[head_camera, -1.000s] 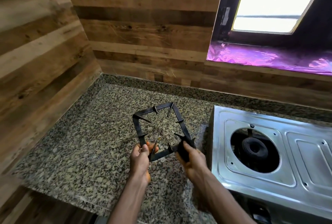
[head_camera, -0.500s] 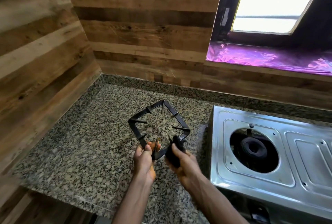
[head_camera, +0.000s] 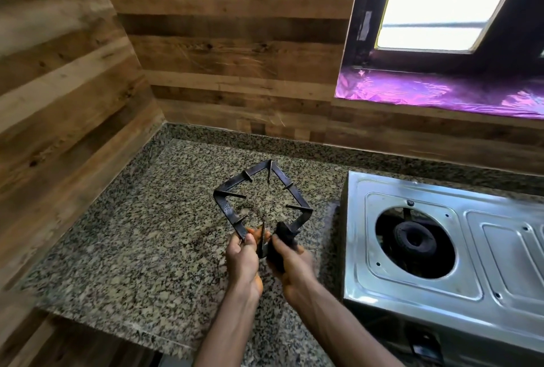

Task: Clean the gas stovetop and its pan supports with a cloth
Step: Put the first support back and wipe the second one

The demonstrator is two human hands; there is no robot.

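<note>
My left hand [head_camera: 243,260] grips the black square metal pan support [head_camera: 262,193] at its near corner; my right hand [head_camera: 290,263] presses a dark cloth [head_camera: 282,238] against it.

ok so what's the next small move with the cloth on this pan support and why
Probably slide the dark cloth in the right hand up the right bar of the pan support: the left hand pinches the near corner, and the cloth covers only that end.
</note>
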